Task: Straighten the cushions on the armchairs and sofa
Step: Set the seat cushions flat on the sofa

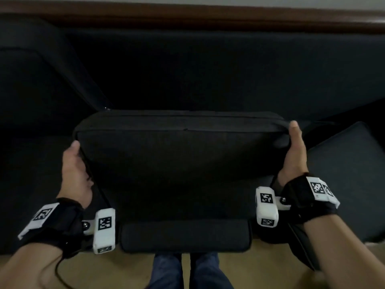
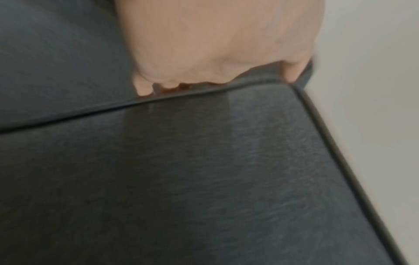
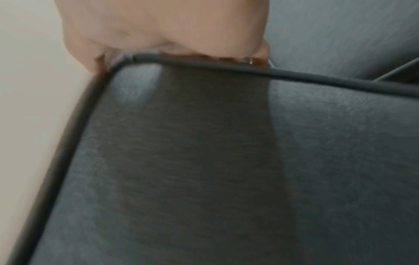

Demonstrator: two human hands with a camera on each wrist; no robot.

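A dark grey cushion (image 1: 183,155) with piped edges is lifted over the sofa seat, held by both hands. My left hand (image 1: 75,170) grips its left edge, thumb on the near face and fingers hidden behind. My right hand (image 1: 294,151) grips the right edge near the top corner, thumb up along the side. In the left wrist view the left hand (image 2: 217,53) curls over the cushion (image 2: 181,179) rim. The right wrist view shows the right hand (image 3: 163,30) curled over the piping of the cushion (image 3: 226,170).
The dark sofa back (image 1: 208,65) runs across the far side under a wooden rail (image 1: 187,15). Another cushion (image 1: 350,176) lies at the right and a slanted one (image 1: 41,80) at the left. The seat's front edge (image 1: 185,236) is near my legs, above a wooden floor (image 1: 260,268).
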